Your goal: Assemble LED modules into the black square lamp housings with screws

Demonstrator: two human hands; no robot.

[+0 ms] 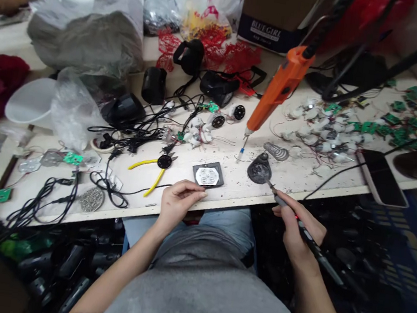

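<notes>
One long white workbench point(288, 180) fills the view, crowded w/ parts, w/ a blue plastic crate point(397, 248) down to the R and a cardboard box point(273, 18) printed BLUE GIRL plus plastic bags point(88, 22) along the back. A co-worker's hand point(6, 0) shows at top L, well apart from the person's own. On the bench: tangled black cables point(136, 133), a spread of green PCBs point(411, 122) w/ thin wires, white LED modules point(320, 129) and a phone point(381, 176) at R. An orange electric screwdriver point(276, 94) hangs tilted, bit just above the bench top. Yellow-handled pliers point(149, 177) lie L of centre. R hand point(296, 232) pinches a black pen-style soldering iron point(314, 241) btwn thumb and fingers, tip touching a black teardrop-shaped part point(257, 171) on the bench near its front edge; prob a lamp housing piece, hard to tell from this view. L hand point(178, 206) rests at the bench edge, fingers loosely together, holding nothing, just below a square black frame point(208, 174) w/ a white plate.
</notes>
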